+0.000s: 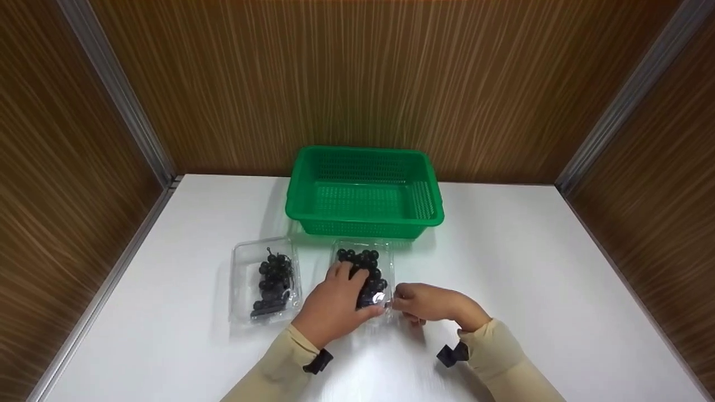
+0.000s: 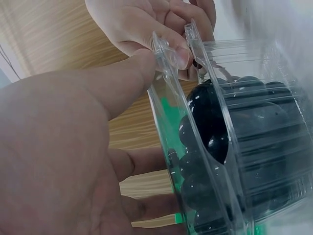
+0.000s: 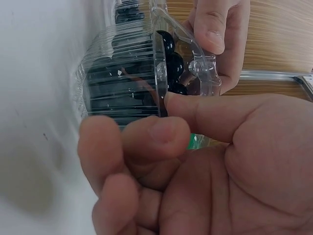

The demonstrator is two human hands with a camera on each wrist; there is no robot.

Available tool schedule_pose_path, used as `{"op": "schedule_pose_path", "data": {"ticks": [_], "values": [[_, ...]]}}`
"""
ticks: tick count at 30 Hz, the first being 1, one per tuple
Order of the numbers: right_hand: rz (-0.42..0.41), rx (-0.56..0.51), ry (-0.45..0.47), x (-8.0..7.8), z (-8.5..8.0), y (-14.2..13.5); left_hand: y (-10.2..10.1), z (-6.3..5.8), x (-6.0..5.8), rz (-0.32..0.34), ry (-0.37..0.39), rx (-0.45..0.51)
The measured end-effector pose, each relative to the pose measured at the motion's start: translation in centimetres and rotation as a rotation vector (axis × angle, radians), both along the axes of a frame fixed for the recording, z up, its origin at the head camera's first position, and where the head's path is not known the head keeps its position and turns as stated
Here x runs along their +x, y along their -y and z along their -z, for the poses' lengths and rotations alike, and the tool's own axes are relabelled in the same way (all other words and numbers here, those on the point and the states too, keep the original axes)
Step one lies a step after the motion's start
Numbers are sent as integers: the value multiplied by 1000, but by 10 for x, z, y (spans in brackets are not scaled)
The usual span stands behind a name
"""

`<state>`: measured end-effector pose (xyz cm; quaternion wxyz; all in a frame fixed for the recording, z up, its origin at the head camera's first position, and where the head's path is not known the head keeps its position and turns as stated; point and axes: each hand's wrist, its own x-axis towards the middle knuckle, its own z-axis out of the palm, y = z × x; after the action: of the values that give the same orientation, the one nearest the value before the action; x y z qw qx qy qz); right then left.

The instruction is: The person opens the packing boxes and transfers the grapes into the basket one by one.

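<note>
A clear plastic clamshell box [image 2: 232, 132] of dark grapes [image 1: 373, 273] is in front of the green basket. Its lid stands slightly apart from the base along the near side. My left hand [image 1: 333, 304] rests on the lid with spread, mostly straight fingers, its thumb [image 2: 129, 73] at the lid's edge. At the near right corner my right hand [image 1: 427, 303] pinches the box's rim; its thumb [image 3: 210, 112] sits at the gap and its other fingers are curled. To the left lies another clear box [image 1: 243, 279] with dark grapes [image 1: 275, 279] inside.
A green perforated basket [image 1: 363, 223] stands behind the boxes, near the wood-grain back wall [image 1: 357, 72]. White tabletop [image 1: 530, 279] extends to both sides. Wood-grain panels with metal edge strips enclose the left and right.
</note>
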<state>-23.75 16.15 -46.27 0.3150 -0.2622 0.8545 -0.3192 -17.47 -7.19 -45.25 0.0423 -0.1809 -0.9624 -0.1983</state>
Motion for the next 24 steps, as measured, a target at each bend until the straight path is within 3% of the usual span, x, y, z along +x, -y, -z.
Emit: {"op": "schedule_pose_path", "data": {"ticks": [16,24], "values": [[-29,-2,1,1,1,-1,0,1,0,8,-28,-17],[-5,9,38,2,2,1,6,-2,-1,25,37,13]]}}
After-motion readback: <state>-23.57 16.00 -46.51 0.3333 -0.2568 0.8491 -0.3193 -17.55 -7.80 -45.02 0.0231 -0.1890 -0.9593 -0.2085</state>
